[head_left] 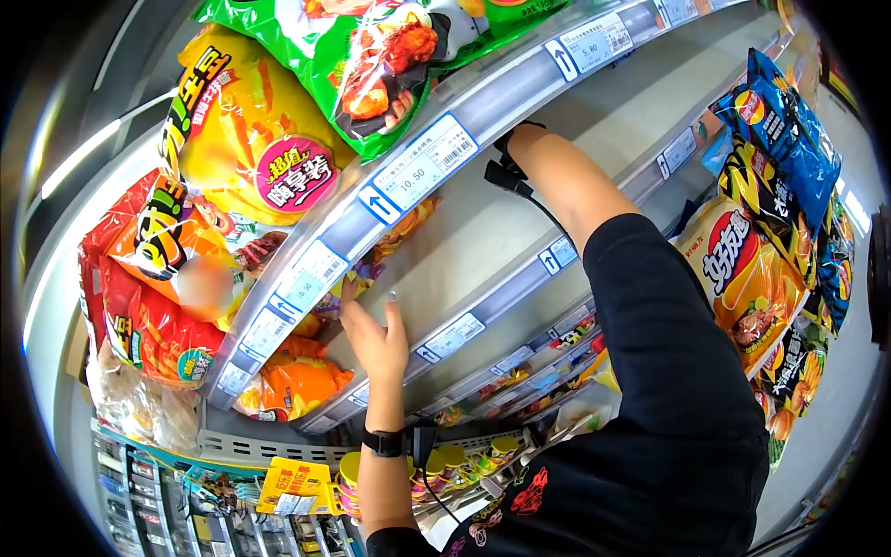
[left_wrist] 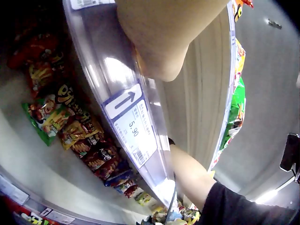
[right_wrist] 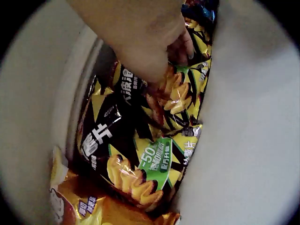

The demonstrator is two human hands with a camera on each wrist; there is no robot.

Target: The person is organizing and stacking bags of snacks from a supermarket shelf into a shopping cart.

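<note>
My left hand (head_left: 376, 342) is at the shelf opening in the head view, thumb apart from the fingers. Its fingertips are right by a purple and orange snack bag (head_left: 357, 278). In the left wrist view, part of the same hand (left_wrist: 161, 35) overlaps the shelf's front rail. The right forearm reaches deep into the shelf, so the head view hides that hand. The right wrist view shows my right hand (right_wrist: 136, 40) over black and yellow potato chip bags (right_wrist: 173, 101), its visible fingers bent at one bag. I cannot tell whether they pinch it.
Price rails (head_left: 418, 176) run along the shelf fronts. Large snack bags (head_left: 251, 130) stand on the upper shelf, and an orange bag (head_left: 292, 381) lies lower left. More chip bags (head_left: 742, 269) are at the right. Yellow-lidded tubs (head_left: 450, 459) stand below the left forearm.
</note>
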